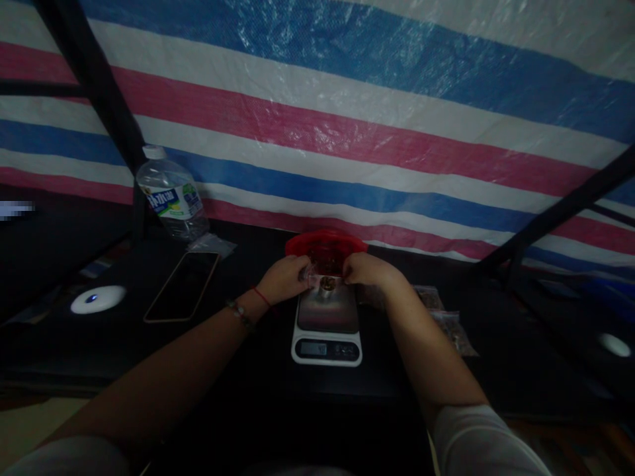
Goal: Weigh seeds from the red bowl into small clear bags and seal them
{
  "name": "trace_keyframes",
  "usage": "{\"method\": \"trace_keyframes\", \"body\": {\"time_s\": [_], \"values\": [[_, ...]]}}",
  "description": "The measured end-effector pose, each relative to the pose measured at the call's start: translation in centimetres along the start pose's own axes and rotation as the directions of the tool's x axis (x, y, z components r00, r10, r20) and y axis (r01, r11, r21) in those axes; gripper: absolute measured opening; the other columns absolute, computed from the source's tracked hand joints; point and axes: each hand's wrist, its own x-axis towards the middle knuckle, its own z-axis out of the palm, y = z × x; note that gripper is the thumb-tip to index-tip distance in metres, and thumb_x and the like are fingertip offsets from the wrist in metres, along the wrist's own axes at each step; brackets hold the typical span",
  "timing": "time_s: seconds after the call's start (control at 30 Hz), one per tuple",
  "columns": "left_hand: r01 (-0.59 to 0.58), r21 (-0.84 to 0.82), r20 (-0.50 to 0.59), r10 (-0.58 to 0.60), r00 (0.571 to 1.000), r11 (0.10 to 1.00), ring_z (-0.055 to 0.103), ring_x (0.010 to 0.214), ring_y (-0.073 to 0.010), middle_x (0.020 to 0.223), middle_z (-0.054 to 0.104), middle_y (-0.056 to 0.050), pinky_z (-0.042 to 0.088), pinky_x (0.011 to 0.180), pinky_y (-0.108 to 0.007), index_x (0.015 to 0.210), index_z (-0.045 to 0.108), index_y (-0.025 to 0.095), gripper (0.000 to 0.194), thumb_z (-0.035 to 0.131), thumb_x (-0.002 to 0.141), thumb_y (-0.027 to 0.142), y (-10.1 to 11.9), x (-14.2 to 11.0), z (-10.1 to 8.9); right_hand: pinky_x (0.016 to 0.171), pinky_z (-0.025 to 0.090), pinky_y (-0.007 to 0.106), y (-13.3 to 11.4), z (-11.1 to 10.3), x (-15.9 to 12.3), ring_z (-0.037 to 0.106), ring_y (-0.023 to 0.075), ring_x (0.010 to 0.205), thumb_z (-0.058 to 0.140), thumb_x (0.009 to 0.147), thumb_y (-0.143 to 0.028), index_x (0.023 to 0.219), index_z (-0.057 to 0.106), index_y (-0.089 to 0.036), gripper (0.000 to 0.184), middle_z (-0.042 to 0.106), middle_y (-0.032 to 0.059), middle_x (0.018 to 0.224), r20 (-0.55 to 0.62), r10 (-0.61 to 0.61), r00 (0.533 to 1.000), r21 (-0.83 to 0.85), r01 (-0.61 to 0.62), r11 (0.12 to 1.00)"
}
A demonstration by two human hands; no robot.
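Observation:
A small clear plastic bag [326, 284] with a little brownish stuff in it is at the far end of a white kitchen scale [327, 320]. My left hand [286, 277] pinches the bag's left side. On the right side, my right hand [370, 270] has its fingers closed at the bag's edge; the fingertips are partly hidden. The scale's display is lit, but its digits are hard to read. Just behind both hands stands a red plastic basin [325, 239], its contents too dark to make out.
At the left are a phone [183, 287], a white oval device [98, 299], a large clear bottle [173, 195] and empty plastic bags [213, 245]. Filled small bags [454, 332] lie right of my right forearm. A striped tarp [347, 132] hangs behind the black table.

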Motion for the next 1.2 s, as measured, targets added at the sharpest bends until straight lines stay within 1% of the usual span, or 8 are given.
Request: {"method": "trace_keyframes", "body": {"time_s": [0.13,0.3,0.37,0.57,0.7,0.9,1.1,1.2], "values": [[0.011,0.029,0.012,-0.011,1.0,1.0,0.057,0.072,-0.0169,0.077,0.061,-0.003,0.038,0.062,-0.027,0.076,0.055,0.019,0.016,0.059,0.08,0.034,-0.1,0.1,0.3,0.055,0.038,0.022,-0.2,0.0,-0.2,0.061,0.0145,0.063,0.061,0.065,-0.011,0.081,0.075,-0.016,0.022,0.072,0.0056,0.073,-0.022,-0.016,1.0,0.009,0.016,1.0],[0.025,0.025,0.016,-0.026,1.0,0.999,0.056,0.069,-0.0167,0.075,0.06,-0.003,0.037,0.06,-0.027,0.075,0.054,0.019,0.015,0.059,0.079,0.032,-0.4,0.1,0.6,0.065,0.042,0.022,-1.3,-1.3,-1.5,0.062,0.014,0.073,0.059,0.073,-0.012,0.089,0.073,-0.017,0.022,0.073,0.0038,0.086,-0.262,-0.138,0.955,0.193,0.192,0.962],[0.022,-0.008,0.01,-0.021,1.0,1.0,0.056,0.07,-0.0166,0.075,0.061,-0.002,0.038,0.061,-0.026,0.075,0.055,0.019,0.013,0.061,0.077,0.031,-0.5,0.2,0.6,0.067,0.043,0.022,-1.8,-1.6,-1.8,0.062,0.0138,0.075,0.059,0.074,-0.012,0.091,0.073,-0.017,0.022,0.072,0.0032,0.088,-0.295,-0.174,0.939,0.248,0.251,0.936],[0.023,-0.103,-0.109,-0.034,0.993,0.994,0.057,0.071,-0.0144,0.074,0.061,-0.001,0.042,0.066,-0.026,0.073,0.057,0.018,0.008,0.061,0.077,0.023,-0.3,0.1,-0.1,0.066,0.044,0.021,-2.6,-0.9,-1.4,0.063,0.0132,0.074,0.059,0.071,-0.006,0.089,0.072,-0.016,0.025,0.072,0.0031,0.086,-0.306,-0.211,0.928,0.31,0.307,0.9],[-0.124,-0.216,-0.16,0.09,0.983,0.968,0.059,0.075,-0.0141,0.078,0.065,-0.001,0.045,0.071,-0.026,0.08,0.062,0.018,0.01,0.062,0.079,0.028,0.5,-0.5,-0.8,0.068,0.044,0.022,-2.6,-0.8,-1.3,0.064,0.0139,0.076,0.06,0.071,-0.008,0.091,0.072,-0.017,0.025,0.072,0.0029,0.087,-0.271,-0.256,0.928,0.337,0.34,0.878],[-0.239,-0.228,-0.101,0.221,0.97,0.944,0.059,0.081,-0.0163,0.082,0.067,-0.004,0.046,0.072,-0.029,0.086,0.067,0.019,0.013,0.06,0.082,0.029,1.2,-0.8,-0.8,0.076,0.044,0.024,-2.4,-1.8,-2.1,0.063,0.0152,0.084,0.056,0.077,-0.009,0.093,0.072,-0.017,0.025,0.072,0.0049,0.095,-0.31,-0.249,0.918,0.236,0.328,0.915],[-0.256,-0.188,-0.045,0.253,0.967,0.948,0.06,0.082,-0.0169,0.084,0.068,-0.005,0.045,0.074,-0.028,0.083,0.068,0.019,0.015,0.058,0.084,0.031,1.2,-0.5,-0.7,0.067,0.043,0.022,-2.5,-1.9,-2.5,0.064,0.0143,0.075,0.061,0.072,-0.014,0.091,0.074,-0.017,0.022,0.073,0.0036,0.087,-0.151,-0.295,0.944,0.256,0.326,0.91],[-0.263,-0.185,-0.029,0.262,0.965,0.947,0.06,0.084,-0.0171,0.084,0.069,-0.004,0.045,0.075,-0.028,0.082,0.068,0.02,0.015,0.058,0.084,0.03,1.2,-0.4,-0.7,0.066,0.043,0.022,-2.7,-1.8,-2.4,0.063,0.0141,0.075,0.063,0.07,-0.014,0.09,0.074,-0.017,0.023,0.073,0.003,0.086,-0.125,-0.272,0.954,0.259,0.296,0.919]]}}
